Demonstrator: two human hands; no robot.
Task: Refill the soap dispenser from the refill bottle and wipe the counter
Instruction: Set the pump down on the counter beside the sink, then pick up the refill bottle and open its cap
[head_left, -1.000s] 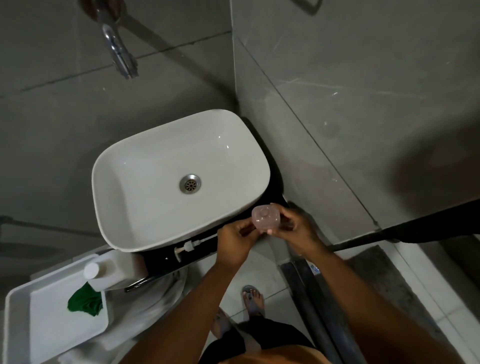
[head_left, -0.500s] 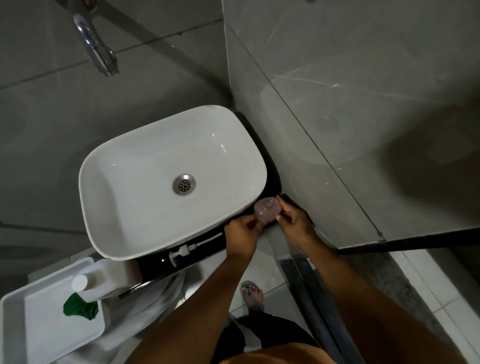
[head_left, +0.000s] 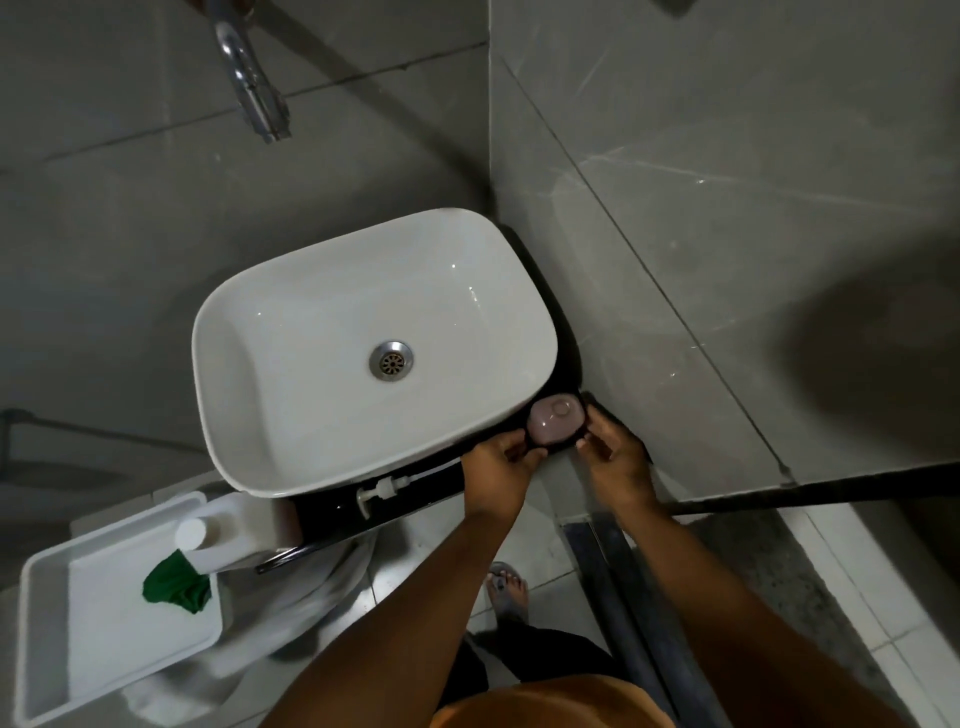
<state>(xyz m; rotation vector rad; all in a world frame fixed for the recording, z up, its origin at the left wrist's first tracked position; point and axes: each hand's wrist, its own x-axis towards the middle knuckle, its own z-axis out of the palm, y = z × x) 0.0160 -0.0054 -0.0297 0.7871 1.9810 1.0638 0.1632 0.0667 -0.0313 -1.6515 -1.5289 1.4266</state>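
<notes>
The soap dispenser (head_left: 555, 418), a small pinkish translucent bottle without its pump, stands on the dark counter (head_left: 415, 499) in the corner right of the sink. My left hand (head_left: 498, 467) grips its lower left side and my right hand (head_left: 615, 457) its right side. The white pump head (head_left: 382, 491) with its tube lies on the counter in front of the sink. The white refill bottle (head_left: 234, 530), capped, stands at the counter's left end. A green cloth (head_left: 176, 584) lies in a white tray (head_left: 47, 649) lower left.
A white basin (head_left: 311, 338) with a metal drain fills most of the counter, under a chrome tap (head_left: 254, 88). Grey tiled walls close in behind and on the right. A dark rail (head_left: 810, 491) runs off to the right. My sandalled foot (head_left: 509, 590) shows on the tiled floor.
Both hands have carried the dispenser away from me and down, from in the air before the counter to the counter's right corner beside the basin.
</notes>
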